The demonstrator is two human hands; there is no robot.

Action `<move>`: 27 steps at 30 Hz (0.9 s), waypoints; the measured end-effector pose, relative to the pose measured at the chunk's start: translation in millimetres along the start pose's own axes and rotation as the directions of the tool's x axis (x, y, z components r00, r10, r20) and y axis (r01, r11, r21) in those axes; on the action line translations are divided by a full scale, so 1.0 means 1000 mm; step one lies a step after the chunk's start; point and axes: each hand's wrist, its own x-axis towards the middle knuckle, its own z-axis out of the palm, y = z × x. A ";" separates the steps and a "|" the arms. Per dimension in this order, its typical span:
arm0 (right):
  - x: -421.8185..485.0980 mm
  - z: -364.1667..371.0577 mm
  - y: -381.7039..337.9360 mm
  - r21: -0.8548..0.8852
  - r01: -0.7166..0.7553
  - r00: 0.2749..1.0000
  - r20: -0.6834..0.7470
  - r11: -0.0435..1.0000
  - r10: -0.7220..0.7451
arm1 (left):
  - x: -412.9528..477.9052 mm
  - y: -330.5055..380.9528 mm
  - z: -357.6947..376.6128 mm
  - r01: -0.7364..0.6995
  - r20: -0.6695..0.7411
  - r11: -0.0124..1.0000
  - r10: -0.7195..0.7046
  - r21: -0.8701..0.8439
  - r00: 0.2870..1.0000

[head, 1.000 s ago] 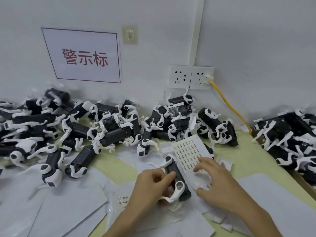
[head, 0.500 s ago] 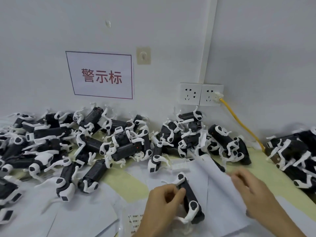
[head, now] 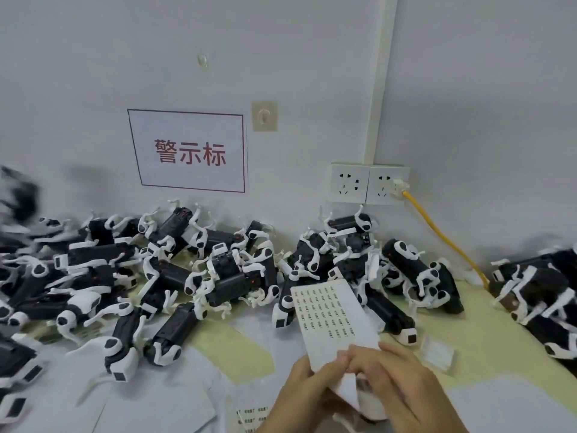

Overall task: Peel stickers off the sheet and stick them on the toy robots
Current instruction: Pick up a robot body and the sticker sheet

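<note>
Sticker sheet (head: 331, 314), btm end in grip of left hand (head: 307, 393) & right hand (head: 398, 385).

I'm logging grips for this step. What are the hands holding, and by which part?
The left hand and right hand both grip the sticker sheet by its near, bottom end.

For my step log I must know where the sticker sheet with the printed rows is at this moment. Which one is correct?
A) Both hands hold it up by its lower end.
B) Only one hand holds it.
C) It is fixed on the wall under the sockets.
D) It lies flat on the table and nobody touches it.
A: the sticker sheet rises from the left hand and the right hand, which both grip its lower end.
</note>
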 end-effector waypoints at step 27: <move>-0.001 0.014 0.015 0.266 -0.239 0.965 -0.042 0.934 0.259 | 0.015 -0.015 -0.014 -0.172 0.045 0.983 0.176 -0.069 0.983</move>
